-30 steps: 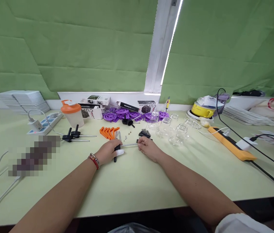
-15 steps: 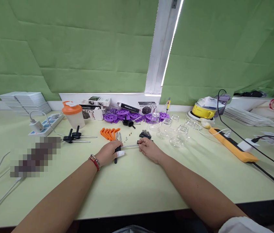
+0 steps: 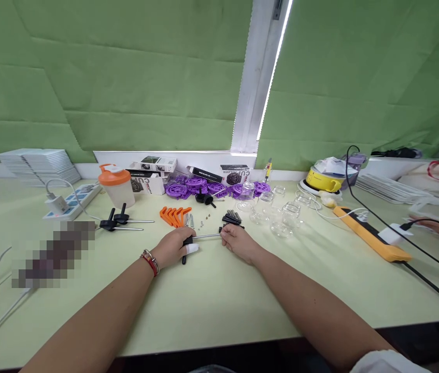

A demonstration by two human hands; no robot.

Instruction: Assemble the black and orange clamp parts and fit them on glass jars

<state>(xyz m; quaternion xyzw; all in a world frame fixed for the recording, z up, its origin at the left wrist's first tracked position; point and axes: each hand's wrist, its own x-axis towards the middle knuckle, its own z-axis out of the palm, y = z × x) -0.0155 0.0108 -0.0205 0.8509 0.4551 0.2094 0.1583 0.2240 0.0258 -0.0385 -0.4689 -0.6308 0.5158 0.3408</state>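
Evidently mid-assembly, the left hand point(image 3: 172, 247) was closed around the black handle of a T-handle tool point(image 3: 199, 237) lying low over the table point(image 3: 219, 300), while the right hand point(image 3: 237, 239) pinched its metal shaft's far end.

Jars point(image 3: 281, 215) right of brackets point(image 3: 174, 215)

Pale green table point(image 3: 211, 295), wall edge at the back: stack of white sheets point(image 3: 38, 166) far left, white power strip point(image 3: 73, 199) beside it, orange-lidded shaker bottle point(image 3: 117, 185), 2 black T-handle tools point(image 3: 120, 221). Mid-table: orange plastic parts point(image 3: 174, 215), purple wheels point(image 3: 199, 185), small boxes point(image 3: 153, 173), loose screws point(image 3: 202, 223), clear glass jars point(image 3: 277, 210). Right side: orange power strip point(image 3: 370, 235) with black cables point(image 3: 433, 274), yellow bowl point(image 3: 323, 178), another white sheet stack point(image 3: 392, 186).
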